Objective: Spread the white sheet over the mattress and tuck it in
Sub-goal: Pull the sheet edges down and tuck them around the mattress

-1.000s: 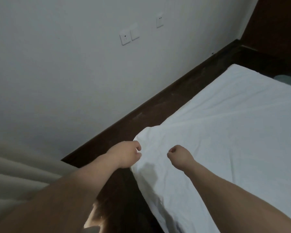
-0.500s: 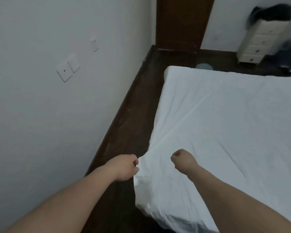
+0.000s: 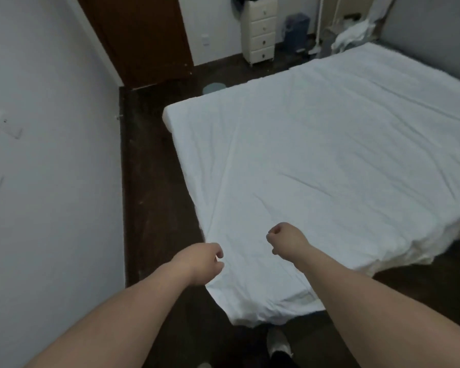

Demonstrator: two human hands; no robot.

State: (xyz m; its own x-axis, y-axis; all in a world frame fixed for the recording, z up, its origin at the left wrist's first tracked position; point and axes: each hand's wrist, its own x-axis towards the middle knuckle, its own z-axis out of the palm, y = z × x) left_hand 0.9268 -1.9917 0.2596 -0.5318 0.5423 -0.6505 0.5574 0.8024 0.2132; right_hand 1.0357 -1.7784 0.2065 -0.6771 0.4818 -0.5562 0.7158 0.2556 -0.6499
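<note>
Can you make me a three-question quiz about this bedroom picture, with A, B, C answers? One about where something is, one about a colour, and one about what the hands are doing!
1. Where is the drawer unit?
A. Against the far wall, beside the door
B. On the bed
C. Under the left hand

2. What colour is the sheet?
A. Red
B. White
C. Black

3. What is the left hand doing?
A. Lying flat and open
B. Holding a cup
C. Gripping the sheet's edge, fingers curled

Answers:
1. A, it stands on the floor by the far wall, right of the brown door.
2. B, the sheet over the mattress is white.
3. C, its curled fingers hold the sheet at the near corner; the right hand is fisted on the sheet too.
</note>
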